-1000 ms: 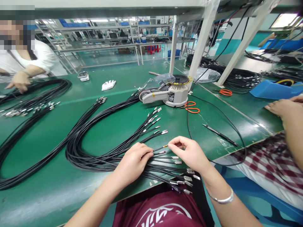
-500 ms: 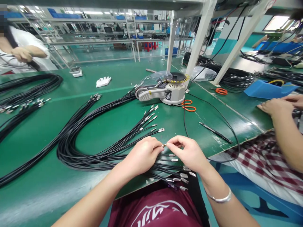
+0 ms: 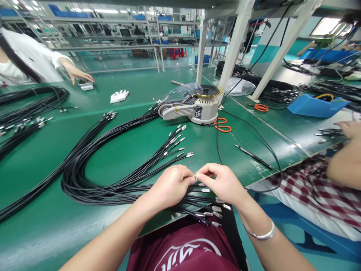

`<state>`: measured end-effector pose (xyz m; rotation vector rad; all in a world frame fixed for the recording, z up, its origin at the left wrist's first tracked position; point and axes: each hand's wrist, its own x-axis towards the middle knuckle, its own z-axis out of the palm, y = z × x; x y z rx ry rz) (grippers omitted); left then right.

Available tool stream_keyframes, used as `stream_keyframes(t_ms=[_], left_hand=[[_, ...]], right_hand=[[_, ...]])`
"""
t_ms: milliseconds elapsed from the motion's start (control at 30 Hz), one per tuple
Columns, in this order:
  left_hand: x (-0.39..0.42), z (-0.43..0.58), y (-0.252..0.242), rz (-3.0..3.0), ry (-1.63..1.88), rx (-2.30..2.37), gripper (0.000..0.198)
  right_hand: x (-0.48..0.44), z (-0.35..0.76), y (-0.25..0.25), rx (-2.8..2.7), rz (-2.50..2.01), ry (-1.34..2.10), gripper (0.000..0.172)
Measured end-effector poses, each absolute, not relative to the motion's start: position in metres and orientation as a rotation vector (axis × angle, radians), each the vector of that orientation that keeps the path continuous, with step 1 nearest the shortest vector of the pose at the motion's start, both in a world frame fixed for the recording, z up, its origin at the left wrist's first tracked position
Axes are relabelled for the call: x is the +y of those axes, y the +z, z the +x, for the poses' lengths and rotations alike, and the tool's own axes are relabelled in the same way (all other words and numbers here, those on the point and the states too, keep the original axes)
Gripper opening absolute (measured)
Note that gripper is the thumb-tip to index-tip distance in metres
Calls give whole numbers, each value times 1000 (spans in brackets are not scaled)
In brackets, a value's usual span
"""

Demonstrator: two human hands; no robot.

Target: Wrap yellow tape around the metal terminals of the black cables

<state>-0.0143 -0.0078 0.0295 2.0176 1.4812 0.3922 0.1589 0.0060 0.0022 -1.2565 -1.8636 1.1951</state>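
Since a second before, the left hand (image 3: 169,186) had closed in on the right hand (image 3: 222,182); both pinched one cable's metal tip (image 3: 194,175) between fingertips, just above the cable bundle (image 3: 113,188) at the near edge of the table (image 3: 126,158); a short, steady grip beside the tip probably served best.

Bright, even overhead light from ceiling tube lamps (image 3: 84,10) fills the scene, leaving only faint shadows and a pale sheen on the green matte desk (image 3: 42,241). Wide-angle distortion bends the edges, where detail goes slightly soft.
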Motion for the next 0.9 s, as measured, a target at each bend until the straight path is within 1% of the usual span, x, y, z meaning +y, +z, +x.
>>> stream_keyframes(t_ms=[100,233,300,433,500,600,733,833,900], left_hand=[[-10,-11,23,2051,370,1500,18],[-19,-17,17,2115,329,1398,20],[-20,-27,16,2112,383,1352,22],[1,-44,13,2128,595,1662,25],[20,-43,8,2217,528,1786,27],[46,-30,0,2285,370,1820,26],[61,-20,-2,2274,367,1862,21],[57,-25,5,2247,466,1860,22],[49,-30,10,2030,689,1845,23]], right_hand=[[6,158,0,-1879,-1258,1210,11],[-3,163,-2,-1889,-1275,1351,13],[-10,168,-1,-1943,-1276,1327,13],[-18,182,2,-2122,-1272,1224,13],[-15,188,4,-2122,-1316,1217,14],[-5,194,5,-1995,-1422,1149,15],[9,196,2,-1831,-1419,1173,17],[34,199,-1,-1671,-1361,1242,17],[62,204,3,-1520,-1326,1244,18]])
